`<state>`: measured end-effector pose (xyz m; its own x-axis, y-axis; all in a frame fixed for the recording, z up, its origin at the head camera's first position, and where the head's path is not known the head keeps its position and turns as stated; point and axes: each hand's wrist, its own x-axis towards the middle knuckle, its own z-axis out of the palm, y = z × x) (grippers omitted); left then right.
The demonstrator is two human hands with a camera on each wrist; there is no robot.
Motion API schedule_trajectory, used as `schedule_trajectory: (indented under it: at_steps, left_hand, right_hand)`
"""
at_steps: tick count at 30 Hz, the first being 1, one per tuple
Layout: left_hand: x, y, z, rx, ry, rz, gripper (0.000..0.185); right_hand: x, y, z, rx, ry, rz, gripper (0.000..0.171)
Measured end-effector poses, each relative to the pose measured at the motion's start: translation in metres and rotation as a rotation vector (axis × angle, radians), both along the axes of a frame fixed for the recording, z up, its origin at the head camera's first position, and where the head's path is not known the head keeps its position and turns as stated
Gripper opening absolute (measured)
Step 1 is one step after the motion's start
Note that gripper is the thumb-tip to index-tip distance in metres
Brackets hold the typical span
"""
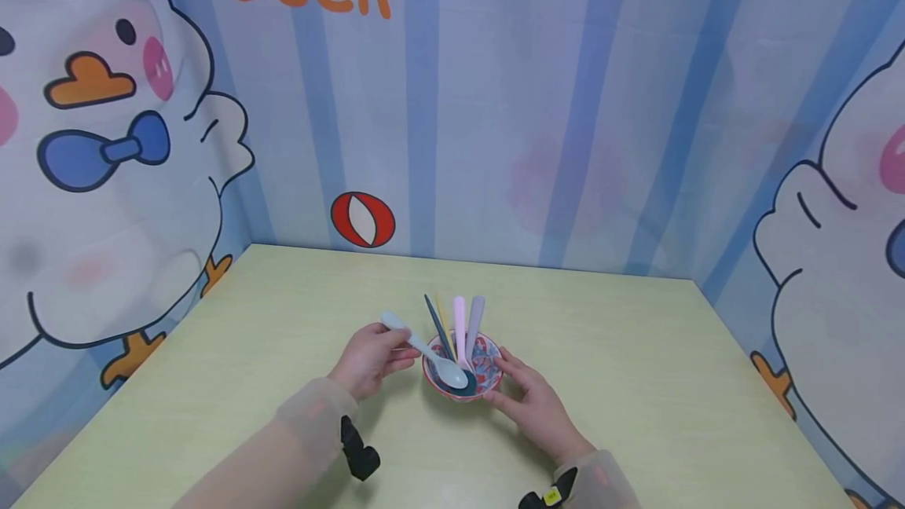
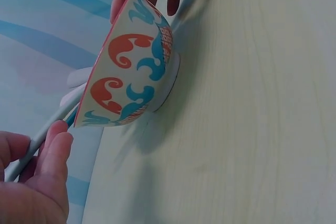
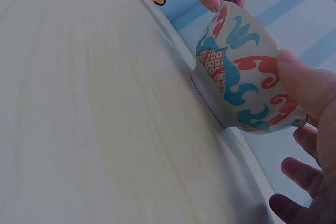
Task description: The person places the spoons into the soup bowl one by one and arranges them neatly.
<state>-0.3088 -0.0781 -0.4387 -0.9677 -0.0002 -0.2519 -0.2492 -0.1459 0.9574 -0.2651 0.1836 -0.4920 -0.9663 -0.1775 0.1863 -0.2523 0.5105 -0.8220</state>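
My left hand (image 1: 373,360) pinches the handle of a pale blue spoon (image 1: 450,373), whose head lies over the inside of a patterned bowl (image 1: 488,368). In the left wrist view the spoon's handle (image 2: 50,124) slants between thumb and fingers. The bowl, white outside with red and blue scrolls, stands upright on the table. My right hand (image 1: 533,407) holds its right side, thumb near the rim (image 3: 294,64) and fingers farther round. From the bowl rise a pink handle (image 1: 459,324), a lilac handle (image 1: 475,324), a thin dark blue one (image 1: 437,322) and a thin yellow one (image 1: 442,319).
The bowl stands on a pale wood-grain table (image 1: 601,336). A striped blue cloth (image 1: 488,100) with duck drawings hangs behind the table and at its sides. Black straps with small cameras (image 1: 360,454) sit on both wrists.
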Motion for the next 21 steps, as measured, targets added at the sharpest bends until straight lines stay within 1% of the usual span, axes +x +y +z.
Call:
schedule_trajectory:
  at_steps: [11,15,21]
  left_hand:
    - [-0.006,0.003,-0.007,-0.057,0.025,-0.015,0.022]
    - [-0.008,0.004,-0.008,-0.084,0.022,-0.021,0.022]
    - [-0.012,0.006,-0.009,-0.094,0.024,-0.029,0.024]
  right_hand:
    - [0.0,0.001,0.0,0.0,0.004,0.005,0.063]
    - [0.0,0.0,-0.001,0.002,0.005,0.0,0.064]
    - [0.001,0.0,0.001,0.0,0.004,-0.001,0.065]
